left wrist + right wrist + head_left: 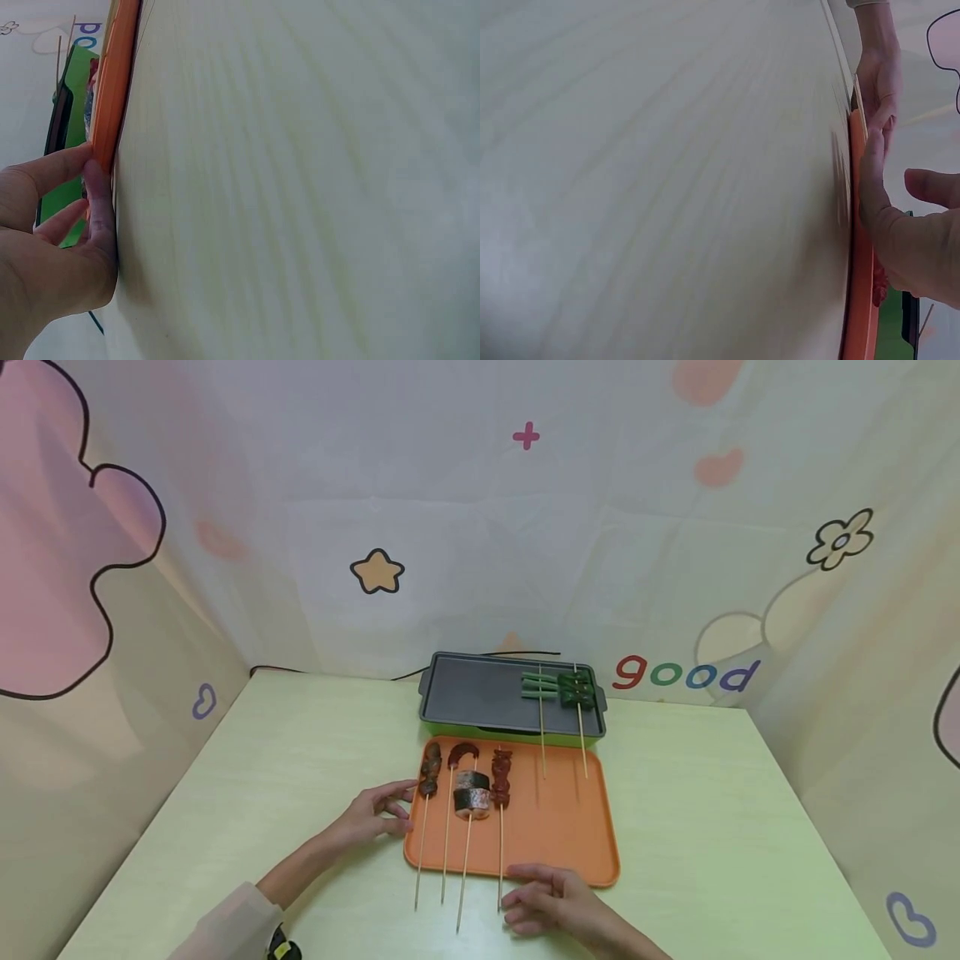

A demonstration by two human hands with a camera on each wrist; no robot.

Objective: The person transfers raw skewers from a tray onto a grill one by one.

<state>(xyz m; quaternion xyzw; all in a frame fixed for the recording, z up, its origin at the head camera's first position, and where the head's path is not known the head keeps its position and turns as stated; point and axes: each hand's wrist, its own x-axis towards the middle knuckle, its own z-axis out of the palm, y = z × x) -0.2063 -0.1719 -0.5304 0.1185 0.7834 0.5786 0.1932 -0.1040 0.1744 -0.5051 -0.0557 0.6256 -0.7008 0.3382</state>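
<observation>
On the orange tray lie several skewers, their bare sticks reaching past its near edge. A brown mushroom-like skewer is leftmost. Beside it are a curled reddish-brown skewer, a skewer of dark-skinned white pieces and a red-brown meat skewer. My left hand touches the tray's left rim, thumb and forefinger spread apart. At the near edge, my right hand has its fingers beside the meat skewer's stick end. Its thumb stands apart from the fingers in the right wrist view.
Behind the tray stands a dark griddle with a green base. On its right side lie a green-stalk skewer and a leafy green skewer, sticks overhanging the tray. A black cable runs along the back by the printed curtain.
</observation>
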